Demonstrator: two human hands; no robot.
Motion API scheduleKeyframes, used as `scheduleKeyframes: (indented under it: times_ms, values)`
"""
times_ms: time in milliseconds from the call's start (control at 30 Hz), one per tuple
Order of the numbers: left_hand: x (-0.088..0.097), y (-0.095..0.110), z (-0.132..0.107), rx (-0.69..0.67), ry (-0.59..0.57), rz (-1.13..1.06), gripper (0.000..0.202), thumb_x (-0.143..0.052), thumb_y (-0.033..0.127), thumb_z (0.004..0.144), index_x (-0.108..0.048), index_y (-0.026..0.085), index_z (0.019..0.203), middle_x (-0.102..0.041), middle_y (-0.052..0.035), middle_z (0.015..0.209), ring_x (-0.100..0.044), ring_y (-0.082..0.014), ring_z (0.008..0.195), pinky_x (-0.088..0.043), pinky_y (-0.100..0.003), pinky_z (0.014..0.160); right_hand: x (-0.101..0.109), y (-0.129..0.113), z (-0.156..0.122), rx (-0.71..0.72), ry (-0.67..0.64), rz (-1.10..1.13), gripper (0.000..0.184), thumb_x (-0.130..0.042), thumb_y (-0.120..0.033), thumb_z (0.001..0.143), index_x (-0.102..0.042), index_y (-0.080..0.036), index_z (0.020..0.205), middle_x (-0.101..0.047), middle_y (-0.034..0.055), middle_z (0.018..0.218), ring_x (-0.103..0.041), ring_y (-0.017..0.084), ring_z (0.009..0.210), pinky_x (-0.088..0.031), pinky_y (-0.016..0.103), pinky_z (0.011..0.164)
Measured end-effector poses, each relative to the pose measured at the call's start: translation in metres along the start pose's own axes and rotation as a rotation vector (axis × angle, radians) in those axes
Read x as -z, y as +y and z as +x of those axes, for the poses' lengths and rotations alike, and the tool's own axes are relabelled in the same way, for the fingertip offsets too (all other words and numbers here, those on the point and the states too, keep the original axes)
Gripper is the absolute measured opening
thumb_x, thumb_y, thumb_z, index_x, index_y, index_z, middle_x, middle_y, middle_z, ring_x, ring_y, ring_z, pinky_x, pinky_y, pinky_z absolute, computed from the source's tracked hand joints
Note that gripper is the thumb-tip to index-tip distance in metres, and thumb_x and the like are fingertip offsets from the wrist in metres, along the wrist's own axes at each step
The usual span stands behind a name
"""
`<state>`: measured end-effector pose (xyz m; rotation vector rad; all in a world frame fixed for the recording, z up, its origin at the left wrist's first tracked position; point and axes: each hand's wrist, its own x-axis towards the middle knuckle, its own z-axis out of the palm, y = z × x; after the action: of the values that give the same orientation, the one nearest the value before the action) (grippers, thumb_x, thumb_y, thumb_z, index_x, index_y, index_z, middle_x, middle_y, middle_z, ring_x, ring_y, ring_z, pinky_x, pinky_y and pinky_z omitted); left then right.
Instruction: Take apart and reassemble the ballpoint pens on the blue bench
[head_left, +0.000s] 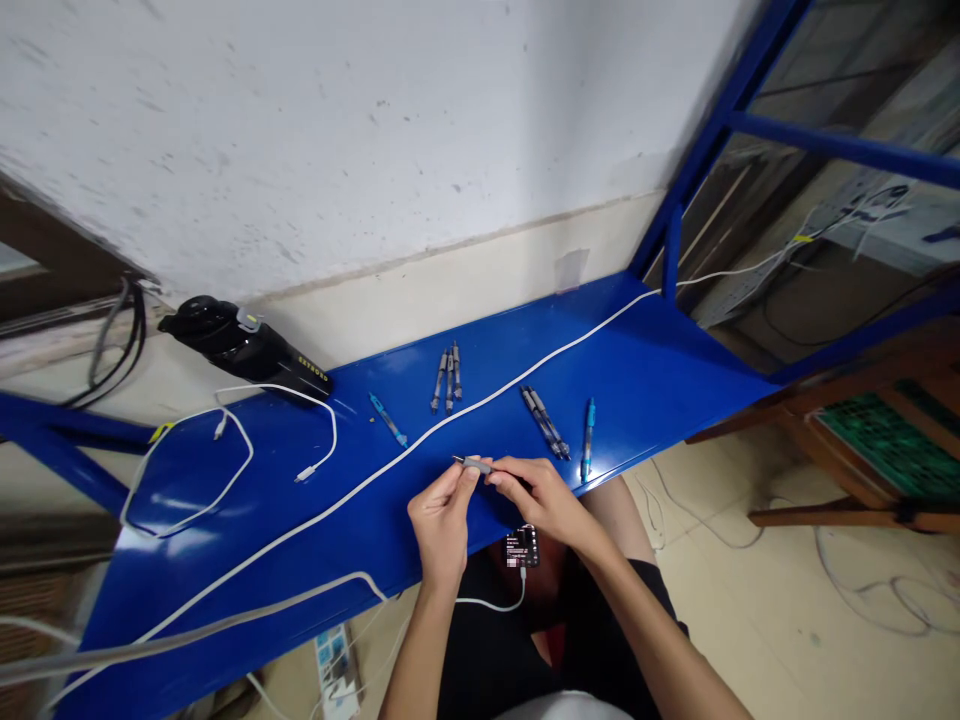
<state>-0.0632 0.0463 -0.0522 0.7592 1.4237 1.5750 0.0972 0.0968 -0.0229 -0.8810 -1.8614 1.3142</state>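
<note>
My left hand (pixel 442 515) and my right hand (pixel 541 498) meet over the front edge of a blue metal table (pixel 645 370). Between their pinched fingertips they hold a small grey pen (pixel 474 464), lying level, its thin tip pointing left. Beyond my hands, loose pens lie on the table: three grey ones (pixel 448 378), a dark pair (pixel 545 422), a blue pen (pixel 388 419) to the left and another blue pen (pixel 589 439) to the right.
A long white cable (pixel 517 385) crosses the table diagonally. A looped white charging cable (pixel 225 450) and a black bottle (pixel 247 350) lie at the left. A small dark device (pixel 522 547) with a white lead rests on my lap. A wooden chair (pixel 862 440) stands at the right.
</note>
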Motion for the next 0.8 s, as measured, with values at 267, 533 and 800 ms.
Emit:
scheduleKeyframes:
  times_ms: [267,533,800]
  values:
    - [-0.002,0.004,0.002,0.009,-0.096,-0.029,0.044,-0.083,0.047,0.094,-0.081,0.018,0.127,-0.084,-0.0144,0.123,-0.08,-0.0296,0.116,-0.065,-0.039,0.102,0.008,0.003,0.002,-0.08,-0.053,0.105,0.045,-0.053,-0.053,0.113,-0.07,-0.02,0.087,-0.058,-0.002,0.071,-0.05,0.014,0.065,-0.04,0.028,0.066]
    - [-0.002,-0.001,0.007,0.072,0.012,-0.078,0.035,-0.094,0.043,0.082,-0.081,0.014,0.097,-0.084,-0.0102,0.099,-0.08,-0.0248,0.096,-0.064,-0.035,0.09,0.007,0.008,0.003,-0.066,-0.073,0.074,0.043,-0.057,-0.054,0.111,-0.075,-0.019,0.094,-0.064,0.0,0.078,-0.052,0.015,0.069,-0.04,0.028,0.067]
    - [-0.003,0.006,0.007,0.022,-0.184,-0.132,0.052,-0.086,0.045,0.091,-0.073,0.019,0.135,-0.078,-0.0149,0.133,-0.074,-0.0281,0.124,-0.059,-0.038,0.107,0.001,0.007,0.0,-0.051,0.027,0.042,0.033,-0.062,-0.051,0.11,-0.069,-0.02,0.099,-0.065,-0.0013,0.08,-0.057,0.016,0.073,-0.042,0.028,0.07]
